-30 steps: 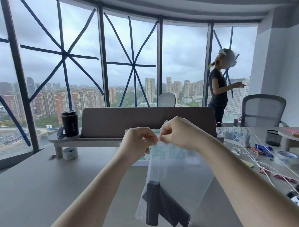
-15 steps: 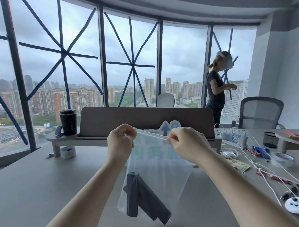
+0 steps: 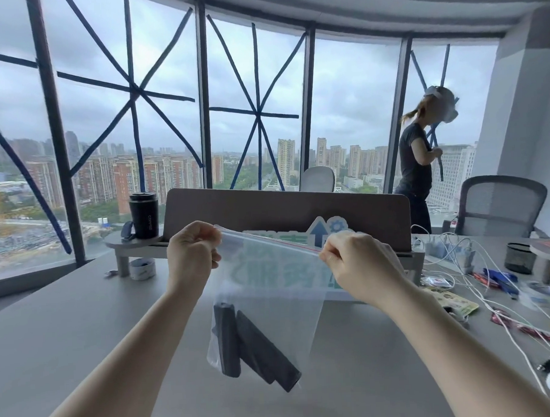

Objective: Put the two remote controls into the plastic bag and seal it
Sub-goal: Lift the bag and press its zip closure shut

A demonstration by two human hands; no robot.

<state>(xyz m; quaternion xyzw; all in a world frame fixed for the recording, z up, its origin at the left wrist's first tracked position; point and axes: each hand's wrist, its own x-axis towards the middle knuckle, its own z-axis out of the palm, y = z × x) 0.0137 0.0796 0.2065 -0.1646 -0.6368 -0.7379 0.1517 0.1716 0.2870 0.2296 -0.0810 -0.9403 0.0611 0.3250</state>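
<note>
A clear plastic zip bag hangs in the air above the grey table. Two dark remote controls lie inside it, low on its left side: one upright, the other slanting down to the right. My left hand pinches the bag's top left corner. My right hand pinches the top edge at the right end. The zip strip with a red line runs taut between the two hands, sloping down to the right.
A brown desk divider stands behind the bag, with a black cup on a small shelf and a tape roll beneath. White cables, a mesh pot and small items crowd the table's right. A person stands by the window near a mesh chair.
My hands, together at the middle of the bag's top a second ago, have slid apart to its two ends, stretching the zip strip. The bag with the remotes has swung slightly left.
</note>
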